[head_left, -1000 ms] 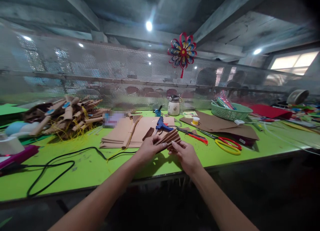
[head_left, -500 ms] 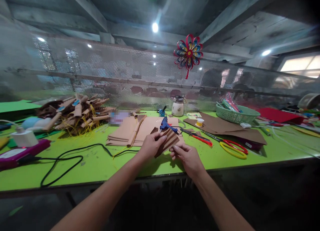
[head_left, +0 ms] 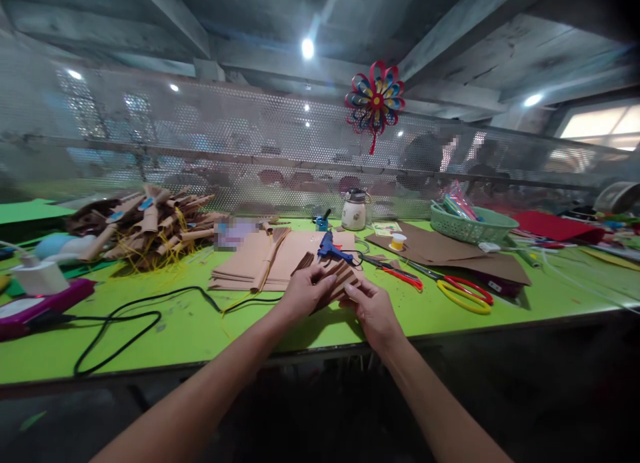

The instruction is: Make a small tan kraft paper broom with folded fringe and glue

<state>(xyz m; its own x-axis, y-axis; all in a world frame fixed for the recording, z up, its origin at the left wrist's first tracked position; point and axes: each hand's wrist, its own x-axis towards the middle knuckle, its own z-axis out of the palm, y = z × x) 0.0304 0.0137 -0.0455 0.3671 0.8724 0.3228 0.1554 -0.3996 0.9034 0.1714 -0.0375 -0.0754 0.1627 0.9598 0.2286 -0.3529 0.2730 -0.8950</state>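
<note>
Between my two hands is a strip of brown paper folded into pleats (head_left: 342, 276), held above the table's front edge. My left hand (head_left: 304, 292) pinches its left side with thumb and fingers. At the lower right edge, my right hand (head_left: 371, 309) grips the pleats between thumb and fingertips. Just beyond the paper lies a blue glue gun (head_left: 331, 247), resting on a stack of flat brown paper sheets (head_left: 240, 259). A bundled pleated paper piece (head_left: 269, 259) with yellow string lies across that stack.
Scissors with red and yellow handles (head_left: 465, 293) and red-handled pliers (head_left: 403, 275) lie to the right. A green basket (head_left: 473, 226) stands behind them. On the left are a heap of tied paper pieces (head_left: 150, 226), a purple power strip (head_left: 45, 309) and a black cable (head_left: 120, 316).
My right hand has come up and inward, and its fingers now close on the paper's right edge. The left hand keeps its pinch, and the view has shifted slightly.
</note>
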